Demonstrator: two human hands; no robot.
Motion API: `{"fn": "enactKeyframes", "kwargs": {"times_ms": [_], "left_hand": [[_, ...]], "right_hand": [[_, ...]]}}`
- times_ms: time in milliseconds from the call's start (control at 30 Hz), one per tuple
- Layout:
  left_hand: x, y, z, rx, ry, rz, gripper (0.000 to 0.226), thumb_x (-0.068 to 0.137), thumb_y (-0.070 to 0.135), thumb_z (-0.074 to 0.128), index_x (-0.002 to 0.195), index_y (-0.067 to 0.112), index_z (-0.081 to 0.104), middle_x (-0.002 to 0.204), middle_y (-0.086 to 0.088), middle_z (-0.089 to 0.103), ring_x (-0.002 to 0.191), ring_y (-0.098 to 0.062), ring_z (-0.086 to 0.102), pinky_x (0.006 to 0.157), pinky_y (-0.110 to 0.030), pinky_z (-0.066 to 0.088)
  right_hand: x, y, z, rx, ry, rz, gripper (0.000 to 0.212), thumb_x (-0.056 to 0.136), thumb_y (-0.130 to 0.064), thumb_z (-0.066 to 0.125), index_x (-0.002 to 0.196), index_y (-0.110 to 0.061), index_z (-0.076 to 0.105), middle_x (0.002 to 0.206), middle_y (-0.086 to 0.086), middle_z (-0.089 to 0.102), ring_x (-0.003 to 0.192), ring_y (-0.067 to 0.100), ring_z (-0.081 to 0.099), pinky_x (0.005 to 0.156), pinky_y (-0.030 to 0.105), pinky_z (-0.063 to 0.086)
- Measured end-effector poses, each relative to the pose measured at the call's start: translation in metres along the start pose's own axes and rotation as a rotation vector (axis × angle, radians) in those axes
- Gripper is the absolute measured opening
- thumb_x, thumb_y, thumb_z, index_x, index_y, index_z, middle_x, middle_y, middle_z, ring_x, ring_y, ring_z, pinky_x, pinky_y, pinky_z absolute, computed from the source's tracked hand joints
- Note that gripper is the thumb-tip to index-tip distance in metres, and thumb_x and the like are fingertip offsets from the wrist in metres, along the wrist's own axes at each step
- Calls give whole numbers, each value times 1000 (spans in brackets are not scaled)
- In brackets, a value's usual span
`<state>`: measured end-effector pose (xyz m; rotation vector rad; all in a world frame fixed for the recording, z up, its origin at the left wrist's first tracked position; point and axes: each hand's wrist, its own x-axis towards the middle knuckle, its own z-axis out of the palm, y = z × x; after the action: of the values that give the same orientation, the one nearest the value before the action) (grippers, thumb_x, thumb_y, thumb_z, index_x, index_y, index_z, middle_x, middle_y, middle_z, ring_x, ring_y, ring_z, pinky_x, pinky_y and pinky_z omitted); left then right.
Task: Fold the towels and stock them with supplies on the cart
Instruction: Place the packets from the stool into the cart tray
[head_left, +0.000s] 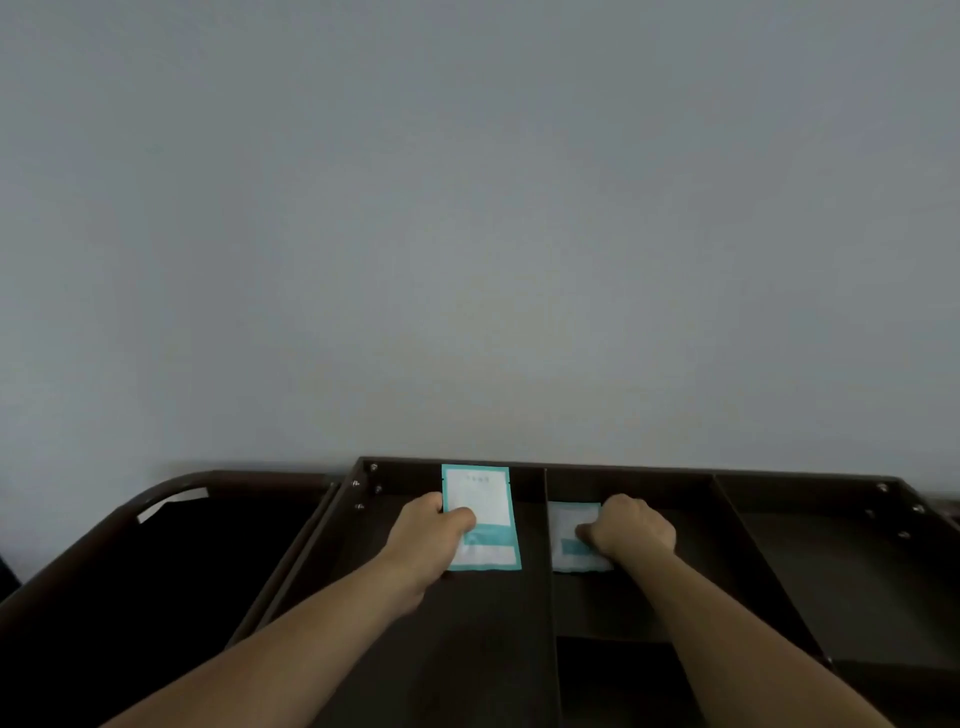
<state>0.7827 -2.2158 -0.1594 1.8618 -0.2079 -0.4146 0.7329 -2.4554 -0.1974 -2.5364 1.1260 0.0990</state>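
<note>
Across the divider (549, 545) (near back edge (623, 467)), left hand (431, 525) holds one sachet (480, 493), right hand (636, 527) another sachet (566, 519).

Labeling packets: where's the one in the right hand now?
Head view, just right of centre: the packet sits in the cart's middle compartment beside the divider, held by the right hand.
</note>
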Motion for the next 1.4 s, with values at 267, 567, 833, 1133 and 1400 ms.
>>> {"fn": "enactKeyframes", "kwargs": {"times_ms": [267,567,833,1133,1400], "left_hand": [[12,25,35,-124,-51,30,21,84,14,65,103,7,69,95,-11,75,84,-25,74,74,-43,62],[6,36,72,-186,-206,-39,13,93,9,58,99,0,64,88,-20,73,67,-25,73,47,-27,48],[4,16,14,-22,-90,-29,14,92,22,59,101,13,65,84,-4,77,75,-24,75,53,-27,50],[-17,-6,-32,92,-5,-47,19,82,30,61,94,17,67,82,4,76,71,-19,75,48,-25,45],[-53,-1,-80,210,69,51,7,91,23,61,94,20,66,90,2,74,68,-8,73,55,-22,48]], "right_hand": [[-32,-14,-40,780,-90,-216,53,93,-58,57,85,-9,73,81,6,71,65,20,63,51,25,43],[-34,11,-47,1124,-179,-124,7,84,0,76,82,-2,69,86,16,72,51,11,67,46,22,53],[15,35,-3,587,-86,37,43,75,-29,86,100,2,71,97,14,73,86,27,70,81,39,58],[7,23,-5,64,20,26,59,77,-51,73,119,-12,61,106,6,65,84,21,61,64,30,44],[-29,-7,-18,26,191,-118,39,88,-33,61,118,-8,58,116,15,59,102,33,56,75,33,45]]}}
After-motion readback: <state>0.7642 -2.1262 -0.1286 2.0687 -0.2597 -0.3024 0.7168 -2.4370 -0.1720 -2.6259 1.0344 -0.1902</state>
